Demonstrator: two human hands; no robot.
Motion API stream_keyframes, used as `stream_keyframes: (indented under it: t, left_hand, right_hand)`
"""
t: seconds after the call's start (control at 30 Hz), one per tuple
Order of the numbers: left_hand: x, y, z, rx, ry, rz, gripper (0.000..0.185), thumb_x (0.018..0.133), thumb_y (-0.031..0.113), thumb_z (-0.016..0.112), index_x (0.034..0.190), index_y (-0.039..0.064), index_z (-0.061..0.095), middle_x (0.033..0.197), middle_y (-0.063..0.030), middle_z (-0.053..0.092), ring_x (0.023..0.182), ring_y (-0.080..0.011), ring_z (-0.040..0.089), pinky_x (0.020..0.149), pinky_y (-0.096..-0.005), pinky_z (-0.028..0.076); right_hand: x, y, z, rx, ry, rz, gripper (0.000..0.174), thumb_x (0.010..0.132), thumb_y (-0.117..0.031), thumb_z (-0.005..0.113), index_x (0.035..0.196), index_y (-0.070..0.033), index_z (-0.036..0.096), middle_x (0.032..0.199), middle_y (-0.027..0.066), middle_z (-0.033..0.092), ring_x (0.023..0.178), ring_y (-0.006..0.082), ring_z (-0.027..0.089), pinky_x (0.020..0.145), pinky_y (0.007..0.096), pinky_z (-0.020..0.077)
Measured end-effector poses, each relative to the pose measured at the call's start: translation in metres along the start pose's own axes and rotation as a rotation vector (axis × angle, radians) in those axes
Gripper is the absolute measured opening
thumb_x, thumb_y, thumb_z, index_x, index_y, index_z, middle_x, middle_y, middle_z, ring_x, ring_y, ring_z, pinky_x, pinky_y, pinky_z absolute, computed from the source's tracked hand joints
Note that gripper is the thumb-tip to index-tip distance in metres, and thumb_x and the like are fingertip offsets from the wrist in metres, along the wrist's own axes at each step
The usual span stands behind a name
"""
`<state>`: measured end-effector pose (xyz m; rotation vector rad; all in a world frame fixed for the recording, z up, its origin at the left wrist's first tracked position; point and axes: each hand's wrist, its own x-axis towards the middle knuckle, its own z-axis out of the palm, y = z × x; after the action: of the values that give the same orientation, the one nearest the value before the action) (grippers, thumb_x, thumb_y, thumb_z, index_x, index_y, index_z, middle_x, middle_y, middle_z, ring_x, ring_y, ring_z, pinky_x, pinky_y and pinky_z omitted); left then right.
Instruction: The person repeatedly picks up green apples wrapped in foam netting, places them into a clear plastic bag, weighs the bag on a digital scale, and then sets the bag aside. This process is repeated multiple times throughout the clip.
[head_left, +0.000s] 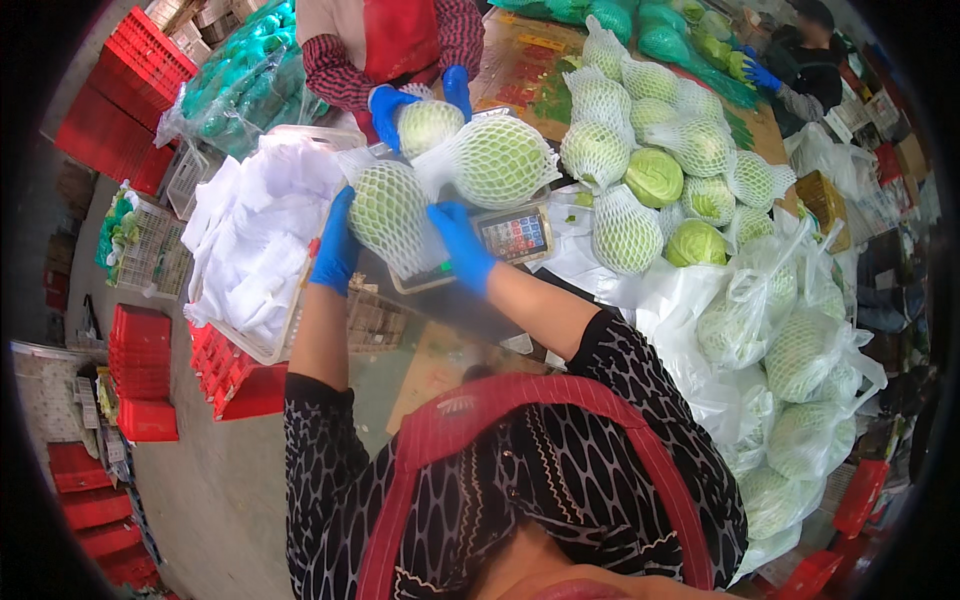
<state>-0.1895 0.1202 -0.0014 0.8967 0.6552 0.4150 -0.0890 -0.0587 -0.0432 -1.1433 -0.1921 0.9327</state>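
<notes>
My left hand, in a blue glove, presses the left side of a cabbage in a white foam net. On its right side my right hand, gloved too, touches the net, so the cabbage sits between both hands. Another netted cabbage lies just beyond my right hand, by a digital scale with a keypad. Across from me a person's blue-gloved hands hold a further netted cabbage. A basket's pile of white foam nets stands left of my left hand.
Netted and bare cabbages are heaped at the right on the table. Bagged cabbages are piled nearer me on the right. Red crates stand below the net basket. Another person handles cabbages at the far right.
</notes>
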Motion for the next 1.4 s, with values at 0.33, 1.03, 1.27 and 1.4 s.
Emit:
stream_keyframes:
  t: [0.33, 1.03, 1.27, 1.4]
  left_hand:
    - [0.017, -0.005, 0.002, -0.002, -0.097, 0.066, 0.059, 0.095, 0.052, 0.045, 0.134, 0.008, 0.048, 0.129, -0.0095, 0.056, 0.113, -0.0233, 0.056, 0.096, -0.0416, 0.045]
    - [-0.146, -0.197, 0.037, 0.457, -0.265, -0.122, 0.028, 0.095, 0.022, 0.052, 0.117, 0.006, 0.061, 0.104, -0.0065, 0.065, 0.095, -0.0182, 0.062, 0.085, -0.0292, 0.049]
    - [-0.111, -0.144, 0.029, 0.148, 0.156, 0.179, 0.041, 0.096, 0.030, 0.051, 0.125, 0.002, 0.054, 0.109, -0.0079, 0.063, 0.097, -0.0187, 0.061, 0.083, -0.0309, 0.049]
    - [-0.030, -0.038, -0.008, 0.256, 0.434, 0.503, 0.061, 0.095, 0.044, 0.050, 0.141, 0.007, 0.035, 0.136, -0.0094, 0.044, 0.117, -0.0231, 0.050, 0.098, -0.0359, 0.040]
  right_hand:
    - [-0.037, -0.041, -0.019, -0.168, -0.206, -0.055, 0.061, 0.092, -0.036, 0.058, 0.143, -0.010, 0.036, 0.136, 0.0119, 0.048, 0.120, 0.0236, 0.049, 0.096, 0.0380, 0.0425]
    - [-0.295, 0.022, -0.395, -0.867, 0.903, -0.218, 0.030, 0.092, -0.022, 0.058, 0.113, -0.002, 0.063, 0.110, 0.0184, 0.062, 0.102, 0.0311, 0.058, 0.090, 0.0376, 0.0441]
    - [-0.289, -0.034, -0.311, -0.967, 0.719, -0.524, 0.022, 0.091, -0.013, 0.059, 0.111, -0.005, 0.064, 0.108, 0.0108, 0.062, 0.095, 0.0190, 0.060, 0.082, 0.0317, 0.0487]
    - [-0.195, -0.068, -0.203, -0.650, 0.034, -0.389, 0.036, 0.096, -0.027, 0.053, 0.122, -0.003, 0.058, 0.120, 0.0115, 0.060, 0.109, 0.0194, 0.056, 0.095, 0.0312, 0.0435]
